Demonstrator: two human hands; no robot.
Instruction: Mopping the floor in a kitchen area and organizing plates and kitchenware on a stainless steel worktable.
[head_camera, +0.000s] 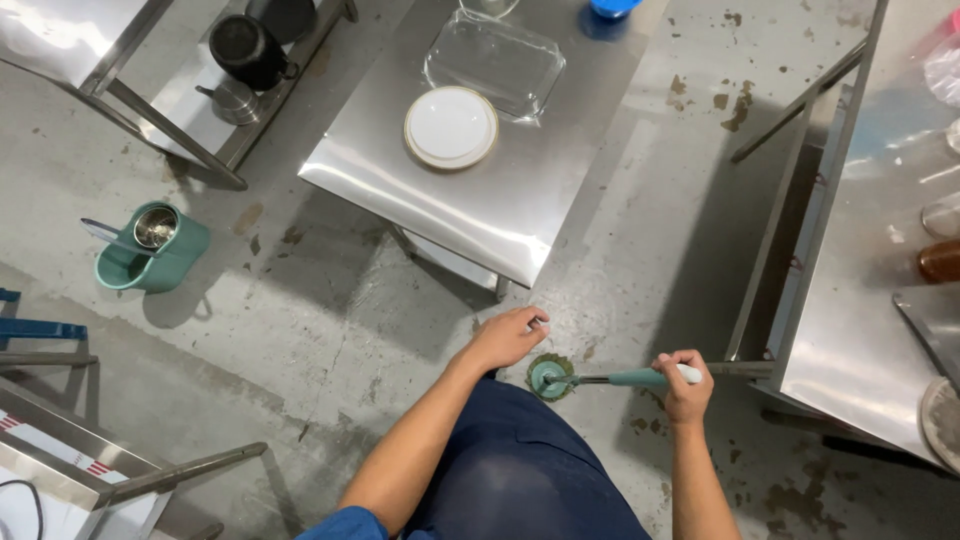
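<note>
Your right hand (686, 385) at 5 o'clock, fist closed round teal-handled brush (600, 378); brush head on concrete floor (300, 330). Your left hand (508, 337) at 6 o'clock, loosely curled, empty, just above brush head.

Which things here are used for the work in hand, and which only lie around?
In use:
- right hand, gripping the brush
- brush head on the floor stain
- left hand, empty, close beside the stain

Lying about:
- white plate
- clear tray
- green holder
- black jug
</note>
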